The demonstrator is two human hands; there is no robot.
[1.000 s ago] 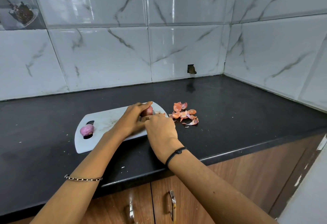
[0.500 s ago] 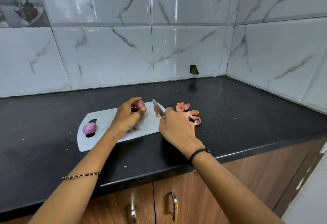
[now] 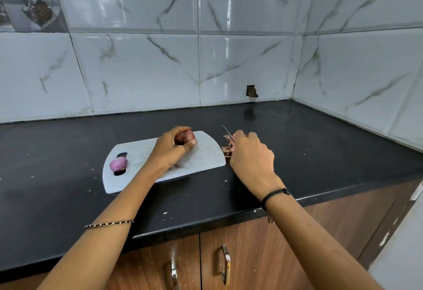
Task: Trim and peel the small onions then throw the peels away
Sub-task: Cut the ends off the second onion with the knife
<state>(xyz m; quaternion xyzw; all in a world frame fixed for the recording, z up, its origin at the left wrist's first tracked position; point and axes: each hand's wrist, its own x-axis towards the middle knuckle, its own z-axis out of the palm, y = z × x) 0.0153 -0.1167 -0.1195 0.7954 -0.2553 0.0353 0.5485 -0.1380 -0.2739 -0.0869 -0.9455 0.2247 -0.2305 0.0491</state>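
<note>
My left hand (image 3: 170,150) grips a small reddish onion (image 3: 186,137) over the far part of the white cutting board (image 3: 206,157). A peeled purple onion (image 3: 117,164) lies at the board's left end by its handle slot. My right hand (image 3: 250,157) holds a small knife (image 3: 227,132), blade pointing away, just right of the board. It hovers over a pile of onion peels (image 3: 229,146) on the black counter and hides most of them.
The black counter (image 3: 320,143) runs to tiled walls behind and on the right, meeting in a corner. Small scraps dot its surface. Wooden cabinet doors with metal handles (image 3: 225,264) sit below the front edge.
My right hand has drawn the knife away from the onion and moved right, off the board, over the peel pile. My left hand still holds the onion over the board.
</note>
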